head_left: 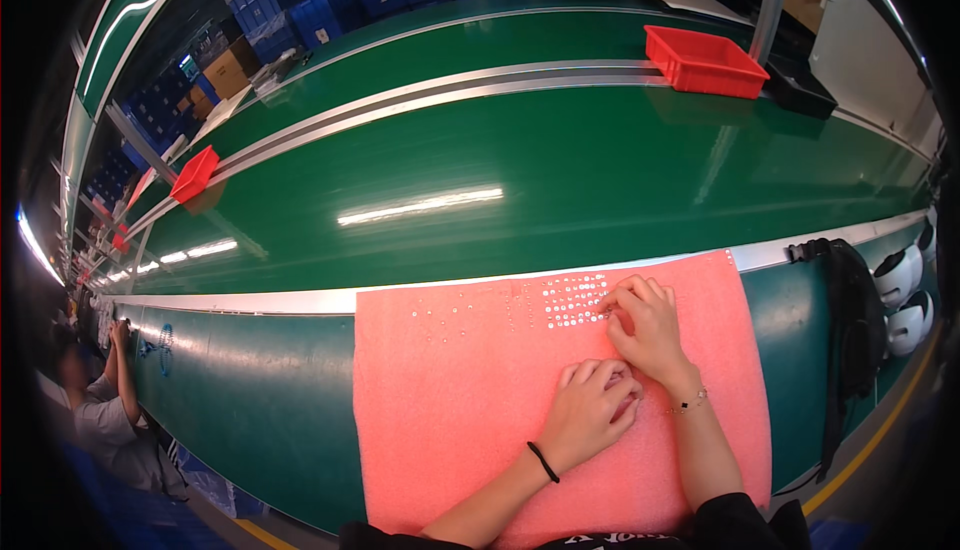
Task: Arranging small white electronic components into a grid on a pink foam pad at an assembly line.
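Observation:
A pink foam sheet (450, 400) lies across the near table edge. On its upper part several neat rows of small shiny round pieces (573, 302) are set out close together; more of them, sparser and fainter, are scattered to the left. At the right end of the rows my right hand (648, 328) is bent down, its thumb and fingertips pinched at the last pieces. Whatever sits between those fingertips is too small to tell. Nearer to me, my left hand (592, 412) rests over the foam with its fingers curled in, and its palm is hidden.
Beyond the foam runs a green conveyor belt (430, 160) with metal rails. A red tray (706, 62) stands at the far right, another red tray (195, 174) at the left. A black strap bag (850, 320) hangs on the right. A co-worker (110, 410) is at the far left.

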The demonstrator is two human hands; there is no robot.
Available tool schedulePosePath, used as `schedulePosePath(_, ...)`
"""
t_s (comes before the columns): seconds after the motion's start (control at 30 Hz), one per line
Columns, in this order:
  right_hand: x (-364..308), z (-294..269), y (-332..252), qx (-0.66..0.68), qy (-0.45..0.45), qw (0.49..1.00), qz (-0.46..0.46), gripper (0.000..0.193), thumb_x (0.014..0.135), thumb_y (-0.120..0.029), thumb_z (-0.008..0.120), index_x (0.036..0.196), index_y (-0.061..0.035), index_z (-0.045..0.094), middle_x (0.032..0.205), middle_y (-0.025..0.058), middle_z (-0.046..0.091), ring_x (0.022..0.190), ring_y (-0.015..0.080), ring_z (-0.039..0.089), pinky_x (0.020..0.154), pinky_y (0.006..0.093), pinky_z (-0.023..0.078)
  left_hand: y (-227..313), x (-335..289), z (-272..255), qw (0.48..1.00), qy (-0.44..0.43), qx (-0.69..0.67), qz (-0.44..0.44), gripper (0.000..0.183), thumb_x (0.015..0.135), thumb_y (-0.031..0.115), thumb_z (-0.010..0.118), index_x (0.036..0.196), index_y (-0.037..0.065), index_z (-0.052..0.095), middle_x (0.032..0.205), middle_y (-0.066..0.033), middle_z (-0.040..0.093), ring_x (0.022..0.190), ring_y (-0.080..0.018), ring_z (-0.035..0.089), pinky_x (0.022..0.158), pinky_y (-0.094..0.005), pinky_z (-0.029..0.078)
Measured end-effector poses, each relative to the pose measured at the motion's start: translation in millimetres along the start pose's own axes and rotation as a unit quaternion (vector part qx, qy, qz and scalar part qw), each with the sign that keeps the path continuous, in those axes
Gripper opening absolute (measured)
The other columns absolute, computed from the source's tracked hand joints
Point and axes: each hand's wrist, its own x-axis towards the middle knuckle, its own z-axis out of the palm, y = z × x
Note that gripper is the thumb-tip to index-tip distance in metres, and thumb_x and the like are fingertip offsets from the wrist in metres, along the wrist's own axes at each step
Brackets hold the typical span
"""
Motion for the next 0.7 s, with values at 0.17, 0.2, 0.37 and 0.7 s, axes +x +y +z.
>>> schedulePosePath(0.17, 0.7, -0.7, -1.0, 0.001, 0.003, 1.000, 0.005, 0.011, 0.077, -0.008, 0.063, 0.087, -0.0121, 0.066, 0.089, -0.0007, 0.057, 0.086, 0.0193, 0.053, 0.081, 0.0372, 0.035, -0.1, 0.0, 0.7, 1.000, 0.004, -0.002, 0.002, 0.014, 0.078, 0.017, 0.071, 0.092, 0.014, 0.069, 0.107, -0.0029, 0.058, 0.104, -0.0234, 0.053, 0.091, -0.0407, 0.039)
schedulePosePath(0.2, 0.8, -0.5, -1.5, 0.002, 0.003, 1.000, 0.004, 0.011, 0.077, -0.008, 0.063, 0.087, -0.0121, 0.066, 0.089, -0.0007, 0.057, 0.086, 0.0193, 0.053, 0.081, 0.0372, 0.035, -0.1, -0.4, 0.8, 1.000, 0.006, -0.002, 0.002, 0.014, 0.078, 0.017, 0.071, 0.092, 0.014, 0.069, 0.106, -0.0029, 0.058, 0.104, -0.0234, 0.054, 0.091, -0.0406, 0.039)
schedulePosePath(0.37, 0.6, -0.3, -0.9, -0.001, 0.004, 1.000, 0.006, 0.011, 0.077, -0.008, 0.063, 0.087, -0.0117, 0.066, 0.089, -0.0005, 0.057, 0.086, 0.0195, 0.053, 0.081, 0.0373, 0.035, 0.0, 0.1, 0.3, 1.000, 0.005, -0.002, 0.001, 0.014, 0.078, 0.017, 0.071, 0.092, 0.014, 0.069, 0.106, -0.0028, 0.058, 0.103, -0.0234, 0.054, 0.091, -0.0404, 0.039)
schedulePosePath(0.7, -0.2, -0.3, 1.5, 0.005, 0.006, 1.000, 0.007, 0.014, 0.078, -0.004, 0.060, 0.090, -0.0114, 0.066, 0.088, 0.0002, 0.057, 0.086, 0.0194, 0.053, 0.081, 0.0371, 0.035, 0.6, 0.3, 0.2, 1.000, 0.001, -0.003, -0.001, 0.014, 0.079, 0.018, 0.071, 0.093, 0.014, 0.069, 0.107, -0.0029, 0.058, 0.104, -0.0237, 0.054, 0.091, -0.0408, 0.039)
